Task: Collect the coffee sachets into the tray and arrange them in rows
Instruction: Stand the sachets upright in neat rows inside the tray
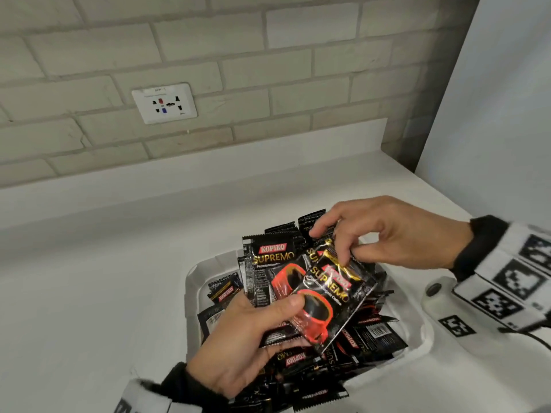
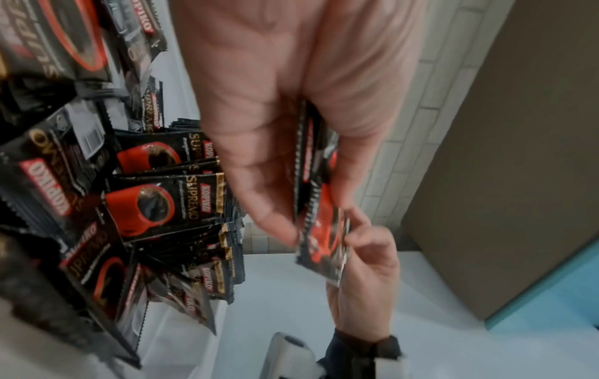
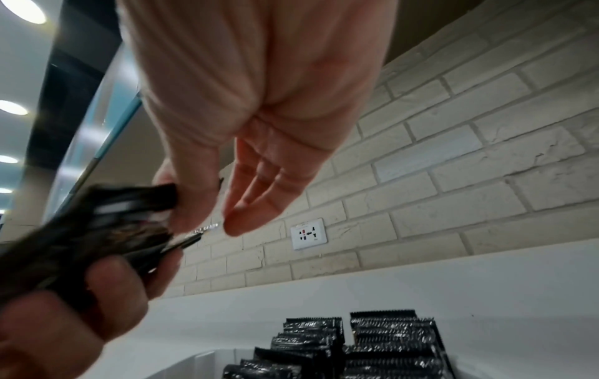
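Above a white moulded tray (image 1: 190,281) on a white counter (image 1: 104,263), the left hand (image 1: 247,338) grips a small stack of glossy black-and-red coffee sachets (image 1: 268,281), thumb pressed on the front one. The right hand (image 1: 384,231) pinches the top edge of a tilted sachet (image 1: 334,296), apparently adding it to that stack. Next, the squared stack likely needs standing among the crinkle-edged upright rows (image 3: 382,341) at the tray's far end; loose sachets (image 1: 366,338) remain jumbled below.
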